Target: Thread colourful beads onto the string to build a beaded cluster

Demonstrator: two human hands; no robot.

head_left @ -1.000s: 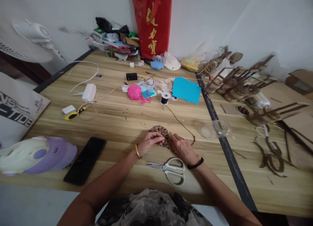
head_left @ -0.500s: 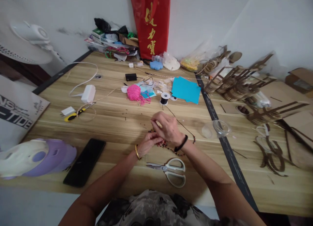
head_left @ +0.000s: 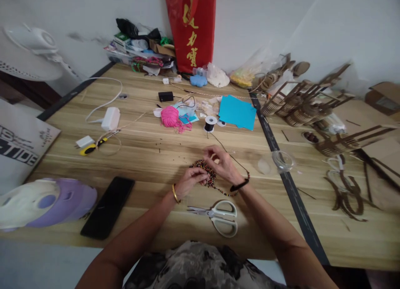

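A multicoloured string of small beads [head_left: 213, 178] lies heaped on the wooden table, a tail of it curving to the right. My left hand [head_left: 191, 180] is closed at the heap's left side, thumb and fingers pinched on the beaded string. Just above the beads, my right hand [head_left: 221, 164] is curled with its thumb and fingers apart; I see nothing held in it. Black cord runs from a spool [head_left: 210, 123] behind the hands down to the beads at the right. Scissors [head_left: 215, 214] with white handles lie slightly spread in front of the beads.
A black phone [head_left: 108, 208] and a purple-and-white device [head_left: 53, 201] lie on the left. Behind are pink yarn [head_left: 170, 116] and blue sheets [head_left: 237, 113]. A clear tape roll [head_left: 283, 161] lies right, near brown woven frames [head_left: 300, 108].
My right hand has moved right and its fingers have opened, uncovering more of the bead heap. My left hand stays at the beads. The view has shifted slightly.
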